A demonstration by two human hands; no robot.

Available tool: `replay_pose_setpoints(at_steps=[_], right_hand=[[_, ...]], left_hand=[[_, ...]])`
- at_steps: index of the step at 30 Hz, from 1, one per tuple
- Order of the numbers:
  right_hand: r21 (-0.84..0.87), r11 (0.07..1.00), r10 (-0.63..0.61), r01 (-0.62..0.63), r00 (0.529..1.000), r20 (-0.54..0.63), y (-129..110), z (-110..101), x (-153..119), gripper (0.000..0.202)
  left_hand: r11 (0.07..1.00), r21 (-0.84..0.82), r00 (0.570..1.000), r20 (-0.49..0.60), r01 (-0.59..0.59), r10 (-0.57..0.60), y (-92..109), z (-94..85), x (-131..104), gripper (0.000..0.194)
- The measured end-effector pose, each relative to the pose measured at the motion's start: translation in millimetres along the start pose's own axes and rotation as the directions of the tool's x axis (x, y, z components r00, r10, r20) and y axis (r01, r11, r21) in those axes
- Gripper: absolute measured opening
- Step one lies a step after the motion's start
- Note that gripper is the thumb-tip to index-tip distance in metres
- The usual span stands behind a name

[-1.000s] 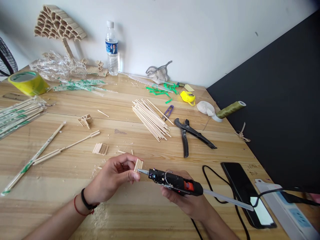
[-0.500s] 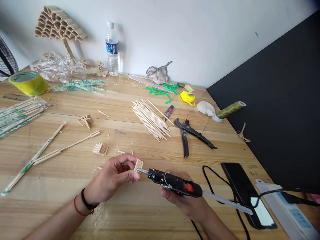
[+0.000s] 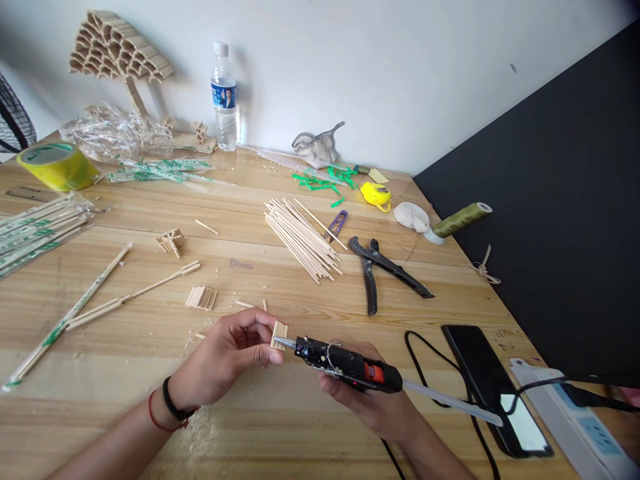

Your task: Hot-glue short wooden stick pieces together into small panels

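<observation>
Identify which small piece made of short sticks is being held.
The small piece pinched in the left hand, at the tip of the glue gun; neither hand touches the others.

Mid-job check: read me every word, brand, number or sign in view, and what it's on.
Nothing is legible enough to quote.
Bottle label: printed, too small to read.
Wrapped sticks and loose wrappers: green print, blurred.
Tape roll: green print inside the core, unreadable.
Dark marks beside the phone: possibly writing, cannot tell.
Glue gun in the right hand: no lettering I can make out.
</observation>
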State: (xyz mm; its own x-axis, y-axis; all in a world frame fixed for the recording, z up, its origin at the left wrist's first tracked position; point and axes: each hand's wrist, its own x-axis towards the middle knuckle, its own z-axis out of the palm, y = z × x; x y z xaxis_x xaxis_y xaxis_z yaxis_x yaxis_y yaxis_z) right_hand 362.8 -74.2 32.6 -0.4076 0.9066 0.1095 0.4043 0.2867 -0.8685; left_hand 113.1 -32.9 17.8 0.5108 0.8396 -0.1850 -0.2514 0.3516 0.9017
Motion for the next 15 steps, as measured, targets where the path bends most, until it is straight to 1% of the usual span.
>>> replay_pose_setpoints(at_steps=[4,6,9,15], right_hand=[[-0.016,0.998,-0.053,0.053,0.999,0.010,1.8,-1.1,-0.4,0.046],[0.000,0.999,-0.050,0.050,0.999,0.015,1.2,-1.5,0.1,0.046],[0.021,1.000,0.021,-0.021,1.000,0.009,-0.4,-1.2,0.6,0.044],[0.084,0.988,0.138,-0.133,0.989,-0.056,4.2,1.9,-1.8,0.035]], left_hand=[[1.000,0.007,1.000,-0.001,0.009,-0.009,0.2,-0.1,-0.8,0.033],[1.000,0.009,1.000,0.002,0.002,-0.002,-0.1,0.0,-0.9,0.033],[1.000,0.014,1.000,0.003,-0.010,0.010,-0.5,0.2,-0.7,0.034],[0.999,0.040,1.000,-0.002,-0.006,0.006,0.5,0.2,0.5,0.035]])
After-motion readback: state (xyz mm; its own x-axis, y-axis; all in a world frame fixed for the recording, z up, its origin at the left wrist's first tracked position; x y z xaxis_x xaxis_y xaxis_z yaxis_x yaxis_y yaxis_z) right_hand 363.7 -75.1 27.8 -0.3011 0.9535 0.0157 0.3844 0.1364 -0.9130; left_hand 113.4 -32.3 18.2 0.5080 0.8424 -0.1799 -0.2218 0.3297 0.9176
